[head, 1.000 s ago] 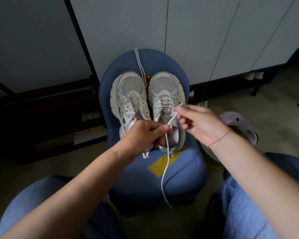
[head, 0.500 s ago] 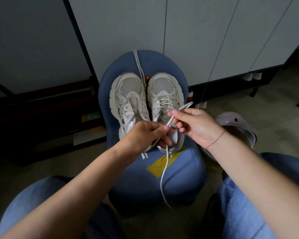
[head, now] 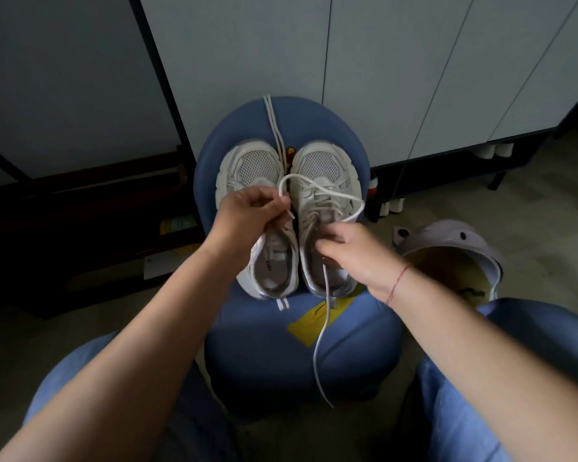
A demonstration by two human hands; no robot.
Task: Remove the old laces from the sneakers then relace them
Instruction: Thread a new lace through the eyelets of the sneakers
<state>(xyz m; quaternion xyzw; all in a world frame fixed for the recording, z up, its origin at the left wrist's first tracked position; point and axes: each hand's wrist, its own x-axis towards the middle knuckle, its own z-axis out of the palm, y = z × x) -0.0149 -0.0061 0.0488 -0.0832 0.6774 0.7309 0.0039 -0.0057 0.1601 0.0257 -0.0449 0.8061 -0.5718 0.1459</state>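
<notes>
Two white mesh sneakers stand side by side on a blue padded stool (head: 361, 328), toes pointing away from me. My left hand (head: 247, 218) hovers over the left sneaker (head: 247, 168) and pinches one end of a white lace (head: 317, 188). The lace arcs in a loop over the right sneaker (head: 327, 168) down to my right hand (head: 351, 251). That hand rests on the right sneaker's tongue area, fingers curled on the lace. A long lace tail (head: 321, 341) hangs over the stool's front. A second loose lace (head: 274, 125) lies between the toes toward the stool's back.
White cabinet doors (head: 397, 71) rise right behind the stool. A pale lidded bin (head: 447, 241) stands on the floor to the right. My knees in blue jeans (head: 514, 395) flank the stool. A dark low shelf (head: 80, 228) fills the left side.
My left hand has risen up and away over the left sneaker, drawing the lace into a wide loop. My right hand has dropped down onto the right sneaker's lacing.
</notes>
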